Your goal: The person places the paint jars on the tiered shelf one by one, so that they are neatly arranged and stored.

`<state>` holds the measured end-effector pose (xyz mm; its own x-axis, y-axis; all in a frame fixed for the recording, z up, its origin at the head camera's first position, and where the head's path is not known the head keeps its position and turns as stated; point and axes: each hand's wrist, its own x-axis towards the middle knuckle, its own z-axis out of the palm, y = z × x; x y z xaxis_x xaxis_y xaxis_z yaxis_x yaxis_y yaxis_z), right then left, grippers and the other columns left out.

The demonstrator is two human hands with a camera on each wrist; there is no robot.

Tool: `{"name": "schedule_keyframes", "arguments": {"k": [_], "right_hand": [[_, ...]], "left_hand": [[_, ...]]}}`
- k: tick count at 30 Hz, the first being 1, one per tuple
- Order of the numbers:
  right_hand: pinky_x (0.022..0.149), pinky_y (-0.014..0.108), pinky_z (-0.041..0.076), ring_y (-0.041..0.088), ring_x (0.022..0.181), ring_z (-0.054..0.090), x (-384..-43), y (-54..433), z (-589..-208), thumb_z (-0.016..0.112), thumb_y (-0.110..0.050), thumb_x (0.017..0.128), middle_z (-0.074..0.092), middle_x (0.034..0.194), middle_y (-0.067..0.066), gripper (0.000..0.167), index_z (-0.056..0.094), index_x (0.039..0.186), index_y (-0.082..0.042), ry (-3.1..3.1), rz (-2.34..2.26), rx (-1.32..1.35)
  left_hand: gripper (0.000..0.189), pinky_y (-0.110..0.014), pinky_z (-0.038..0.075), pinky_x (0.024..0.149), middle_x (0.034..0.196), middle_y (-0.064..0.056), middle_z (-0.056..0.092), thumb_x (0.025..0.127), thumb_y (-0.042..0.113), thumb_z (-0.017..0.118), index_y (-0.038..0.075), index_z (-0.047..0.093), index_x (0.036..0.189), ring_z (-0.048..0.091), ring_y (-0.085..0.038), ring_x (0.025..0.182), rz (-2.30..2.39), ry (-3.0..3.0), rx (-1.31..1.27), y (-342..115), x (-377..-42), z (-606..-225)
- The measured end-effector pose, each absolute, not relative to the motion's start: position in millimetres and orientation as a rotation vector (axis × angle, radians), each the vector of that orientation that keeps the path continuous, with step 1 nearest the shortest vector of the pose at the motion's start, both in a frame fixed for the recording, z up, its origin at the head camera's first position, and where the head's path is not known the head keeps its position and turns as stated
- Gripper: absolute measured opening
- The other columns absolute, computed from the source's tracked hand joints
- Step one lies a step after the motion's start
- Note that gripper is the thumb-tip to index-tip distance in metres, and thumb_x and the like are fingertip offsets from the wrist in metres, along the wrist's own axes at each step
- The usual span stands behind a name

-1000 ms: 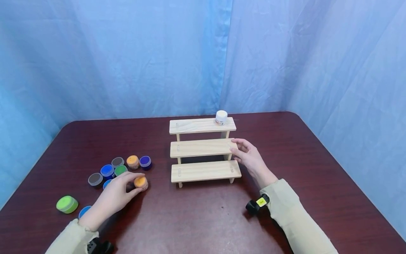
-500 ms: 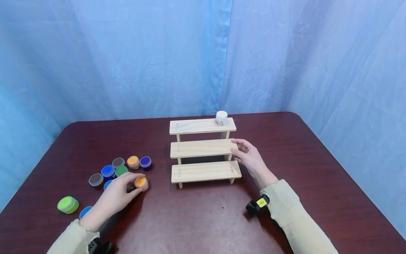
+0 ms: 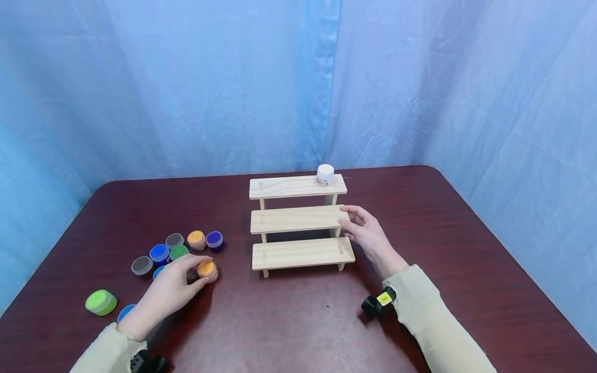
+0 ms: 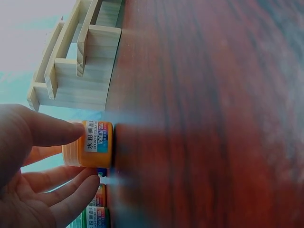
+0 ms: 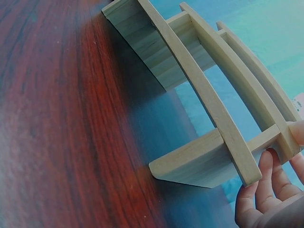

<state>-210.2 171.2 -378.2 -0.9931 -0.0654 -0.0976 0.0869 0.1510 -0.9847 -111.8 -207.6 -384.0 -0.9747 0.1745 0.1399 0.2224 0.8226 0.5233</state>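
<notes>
In the head view my left hand [image 3: 171, 285] pinches an orange paint jar [image 3: 208, 271] between thumb and fingers, low over the table. The left wrist view shows the jar's printed gouache label [image 4: 97, 137] and its clear lid, with the thumb on one side. My right hand [image 3: 368, 235] grips the right end of the middle step of a three-tier wooden display stand [image 3: 294, 219]. Seen from the right wrist, the fingers [image 5: 266, 178] reach under that step while the thumb lies on its end. A white paint jar [image 3: 325, 175] stands at the right of the top step.
Left of the stand are a second orange jar [image 3: 196, 240], a purple jar [image 3: 215, 241], a dark green jar [image 3: 179, 252] and several blue and dark ones. A light green jar [image 3: 100, 302] sits farther left. Blue curtains [image 3: 210, 88] hang behind the dark red table [image 3: 298, 326].
</notes>
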Motion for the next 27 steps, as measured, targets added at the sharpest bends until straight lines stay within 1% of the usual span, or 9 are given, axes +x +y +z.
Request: {"name": "schedule_keyframes", "arguments": {"k": [8, 13, 17, 20, 27], "right_hand": [[0.063, 0.018, 0.045, 0.008, 0.078, 0.052, -212.3, 168.7, -378.7, 0.057, -0.011, 0.094, 0.054, 0.091, -0.006, 0.041, 0.047, 0.133, -0.004, 2.28, -1.981, 0.008], [0.064, 0.018, 0.045, 0.007, 0.078, 0.051, -213.4, 167.3, -379.4, 0.057, -0.01, 0.094, 0.054, 0.091, -0.007, 0.041, 0.047, 0.133, -0.003, 2.276, -1.983, 0.004], [0.062, 0.017, 0.045, 0.007, 0.075, 0.051, -213.3, 168.9, -379.6, 0.056, -0.007, 0.094, 0.054, 0.089, -0.008, 0.04, 0.046, 0.133, -0.002, 2.27, -1.998, 0.0], [0.063, 0.018, 0.045, 0.007, 0.074, 0.051, -212.0, 171.0, -379.3, 0.057, -0.008, 0.094, 0.054, 0.089, -0.008, 0.041, 0.046, 0.133, -0.001, 2.265, -2.008, 0.01], [0.07, 0.02, 0.049, 0.006, 0.077, 0.053, -211.0, 173.2, -379.7, 0.057, -0.01, 0.094, 0.055, 0.092, -0.007, 0.042, 0.045, 0.134, -0.003, 2.272, -2.005, 0.036]], "left_hand": [[0.038, -0.044, 0.055, 0.081, 0.1, -0.007, 0.064, 0.077, 0.007, 0.077, 0.003, 0.065, 0.112, 0.06, -0.021, 0.088, -0.828, -2.898, -0.292, -212.9, -110.7, -385.5], [0.039, -0.042, 0.056, 0.081, 0.102, -0.009, 0.065, 0.076, 0.007, 0.078, 0.002, 0.065, 0.113, 0.061, -0.023, 0.092, -0.849, -2.873, -0.289, -214.2, -110.4, -383.0], [0.04, -0.039, 0.056, 0.079, 0.102, -0.01, 0.065, 0.076, 0.006, 0.078, 0.001, 0.065, 0.114, 0.062, -0.024, 0.094, -0.869, -2.85, -0.301, -213.5, -112.3, -381.9], [0.041, -0.04, 0.056, 0.079, 0.104, -0.011, 0.065, 0.076, 0.006, 0.077, 0.0, 0.065, 0.114, 0.063, -0.025, 0.095, -0.867, -2.837, -0.321, -212.5, -114.8, -381.2], [0.041, -0.041, 0.056, 0.08, 0.109, -0.015, 0.065, 0.077, 0.006, 0.077, -0.001, 0.064, 0.115, 0.064, -0.028, 0.097, -0.871, -2.808, -0.357, -210.4, -117.9, -377.3]]}}
